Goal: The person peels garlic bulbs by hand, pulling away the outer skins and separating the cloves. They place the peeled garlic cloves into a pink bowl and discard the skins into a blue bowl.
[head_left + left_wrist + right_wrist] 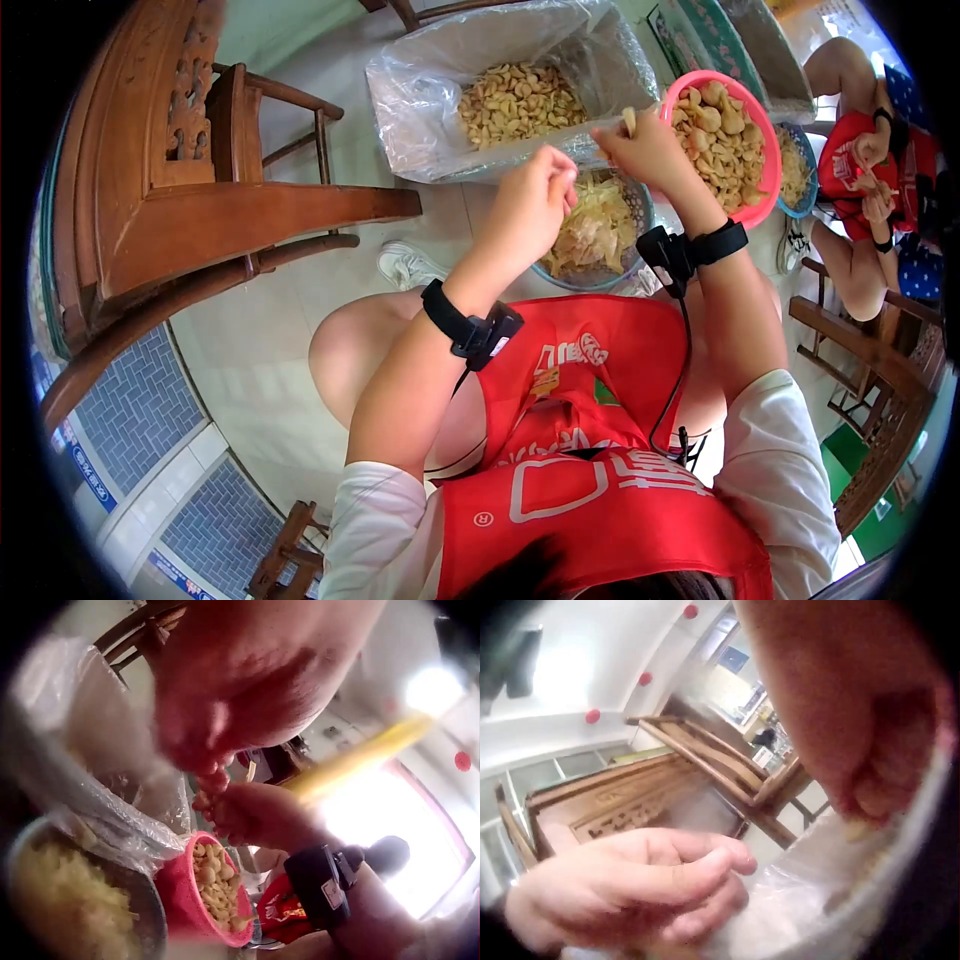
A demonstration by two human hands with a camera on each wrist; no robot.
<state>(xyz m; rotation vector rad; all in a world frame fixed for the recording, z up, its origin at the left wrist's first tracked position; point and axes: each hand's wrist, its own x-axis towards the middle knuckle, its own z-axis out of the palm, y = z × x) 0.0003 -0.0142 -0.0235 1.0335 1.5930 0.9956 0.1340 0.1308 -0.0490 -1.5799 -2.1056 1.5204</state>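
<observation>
My right hand (650, 152) grips a pale garlic clove (629, 121) near the pink basin (773, 160); the clove's end sticks up past the fingers. In the right wrist view, a bit of the clove (857, 829) shows under the curled fingers. Over the bowl of papery garlic skins (592, 235) is my left hand (528, 208), its fingers curled and thumb tip against the forefinger. No object shows between those fingertips in the right wrist view. Garlic bulbs and loose cloves (722, 140) fill the basin.
A plastic-lined box (420, 115) with peeled garlic cloves (522, 103) stands ahead. Carved wooden furniture (270, 215) is at left. To the right, another person (870, 165) in a red apron sits by a blue bowl of skins (797, 175). A green box (710, 40) stands behind the basin.
</observation>
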